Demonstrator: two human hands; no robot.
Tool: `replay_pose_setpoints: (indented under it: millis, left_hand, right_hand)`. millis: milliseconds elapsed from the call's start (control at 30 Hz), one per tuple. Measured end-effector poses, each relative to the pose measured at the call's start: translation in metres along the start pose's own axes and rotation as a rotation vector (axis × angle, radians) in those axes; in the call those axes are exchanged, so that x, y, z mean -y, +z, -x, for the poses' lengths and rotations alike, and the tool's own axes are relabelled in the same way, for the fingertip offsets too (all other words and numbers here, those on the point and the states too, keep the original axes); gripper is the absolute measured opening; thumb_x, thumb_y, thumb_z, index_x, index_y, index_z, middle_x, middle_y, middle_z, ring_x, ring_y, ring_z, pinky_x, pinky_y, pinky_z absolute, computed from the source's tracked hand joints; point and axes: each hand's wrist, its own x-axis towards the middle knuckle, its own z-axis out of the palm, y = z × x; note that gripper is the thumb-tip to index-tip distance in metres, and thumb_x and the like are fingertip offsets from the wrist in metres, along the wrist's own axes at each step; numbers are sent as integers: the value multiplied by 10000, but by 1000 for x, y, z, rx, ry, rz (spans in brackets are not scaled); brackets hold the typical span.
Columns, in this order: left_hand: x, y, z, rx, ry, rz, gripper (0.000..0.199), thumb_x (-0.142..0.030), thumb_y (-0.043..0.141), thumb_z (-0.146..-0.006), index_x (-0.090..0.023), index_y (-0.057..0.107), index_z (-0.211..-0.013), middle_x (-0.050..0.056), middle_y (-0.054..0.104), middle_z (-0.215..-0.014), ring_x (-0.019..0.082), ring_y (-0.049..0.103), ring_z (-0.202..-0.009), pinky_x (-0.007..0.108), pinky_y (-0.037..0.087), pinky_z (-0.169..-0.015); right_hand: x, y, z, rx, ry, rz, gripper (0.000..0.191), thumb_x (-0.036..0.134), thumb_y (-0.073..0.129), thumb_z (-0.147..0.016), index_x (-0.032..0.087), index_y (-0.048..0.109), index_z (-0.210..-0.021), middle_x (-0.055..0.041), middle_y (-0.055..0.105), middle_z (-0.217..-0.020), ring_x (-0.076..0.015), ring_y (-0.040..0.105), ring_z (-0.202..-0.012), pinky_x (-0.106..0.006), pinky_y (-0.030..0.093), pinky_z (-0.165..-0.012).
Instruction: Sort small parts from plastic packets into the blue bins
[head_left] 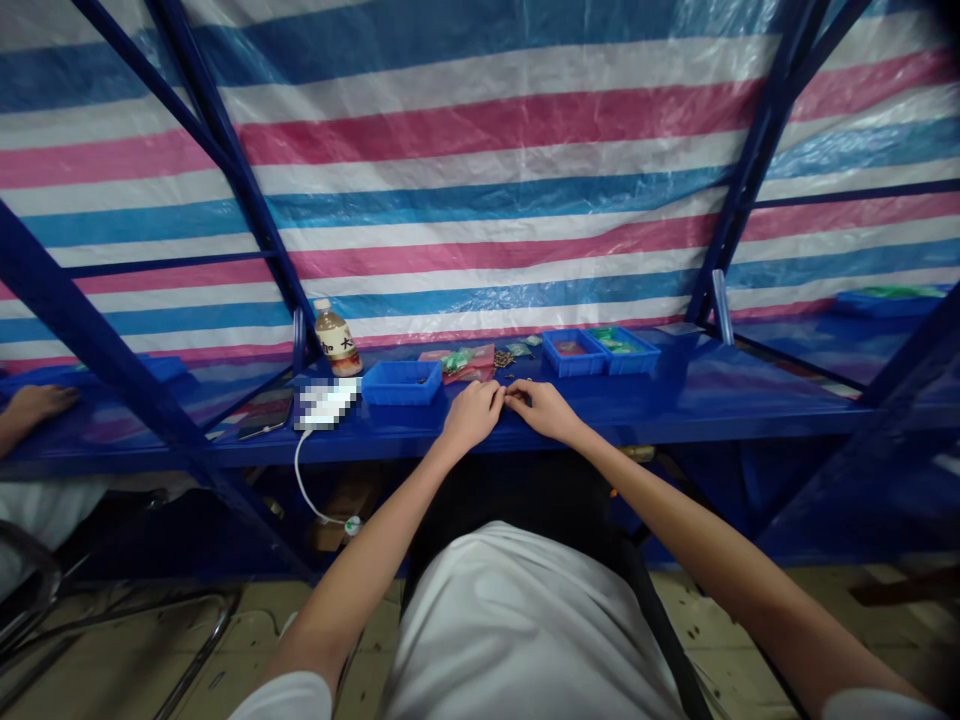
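Note:
My left hand (pixel 474 412) and my right hand (pixel 543 408) meet fingertip to fingertip over the front part of the blue table (pixel 660 405). The fingers of both are pinched together; anything between them is too small to make out. Just beyond lies a pile of small brownish pieces (pixel 503 359). Beside it, a red plastic bag (pixel 480 362) has a clear-and-green packet (pixel 457 360) on it. Left of my hands stands a blue tray (pixel 402 383) with a little dark content. To the right are a blue tray with reddish content (pixel 574 366) and one with green packets (pixel 630 362).
A drink bottle (pixel 337 340) stands at the back left, near a dark phone (pixel 266 414) and a white cable (pixel 298 470). Blue metal posts (pixel 225 150) frame the table before a striped plastic sheet (pixel 487 130). Another person's hand (pixel 41 402) rests at far left.

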Motion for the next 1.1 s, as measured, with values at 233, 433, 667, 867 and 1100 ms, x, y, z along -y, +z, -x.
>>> replay_pose_setpoints:
  millis: [233,433,667,867,1100]
  left_hand:
    - [-2,-1,0,16,-21,19,306,-319,344,-996,-197,595,-870,65,615,-808,205,598,-835,290,434,-717]
    - [-2,-1,0,15,-12,21,308,-315,341,-998,-193,595,-874,68,618,-822,208,599,-842,292,438,-725]
    - [-2,-1,-1,18,-10,-5,303,-309,340,-996,-190,589,-870,66,618,-816,200,597,-834,285,431,-712]
    - [-2,-1,0,21,-25,20,307,-321,345,-995,-192,598,-877,67,624,-813,201,603,-825,285,432,-712]
    - [2,-1,-2,8,-61,114,304,-347,372,-990,-197,614,-887,59,655,-825,199,624,-821,282,431,-722]
  right_hand:
    - [1,-1,0,1,2,10,133,253,537,-886,184,650,-876,-35,695,-776,-171,626,-715,-262,421,-678]
    - [0,0,0,3,-12,15,144,262,529,-894,183,648,-884,-32,692,-772,-165,620,-706,-257,413,-676]
    - [0,1,1,-1,-11,19,135,254,528,-891,183,641,-871,-25,681,-752,-161,615,-690,-252,404,-661]
    - [1,0,1,-5,-10,13,149,269,525,-895,185,646,-871,-32,686,-760,-167,621,-701,-257,415,-674]
    - [-1,1,0,-7,4,-46,162,304,527,-899,190,641,-916,-32,705,-784,-172,645,-721,-261,442,-686]
